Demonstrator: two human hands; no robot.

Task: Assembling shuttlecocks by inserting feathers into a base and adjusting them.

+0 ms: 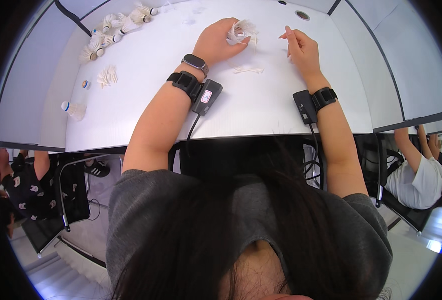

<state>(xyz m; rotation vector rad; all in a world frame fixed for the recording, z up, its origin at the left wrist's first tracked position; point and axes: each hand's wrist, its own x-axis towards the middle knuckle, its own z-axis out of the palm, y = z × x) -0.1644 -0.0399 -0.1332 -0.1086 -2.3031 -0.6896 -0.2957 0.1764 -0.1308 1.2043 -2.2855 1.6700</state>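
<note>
At the far middle of the white table, my left hand (218, 41) is closed around a white feather shuttlecock (241, 31), its feather ring turned partly up. To the right, apart from the shuttlecock, my right hand (303, 50) is raised with its fingers curled in and the fingertips close together. Anything between those fingertips is too small to make out. A few loose feather shafts (248, 70) lie on the table just nearer to me than the shuttlecock. A small pile of feather pieces (108, 76) lies further left.
Several shuttlecocks (123, 25) lie in a group at the far left. A round shuttlecock base (85, 84) and a single shuttlecock (74, 110) are at the near left. White partitions (381, 65) flank the table (261, 110). Cables hang from both wrist devices. Other people sit on either side.
</note>
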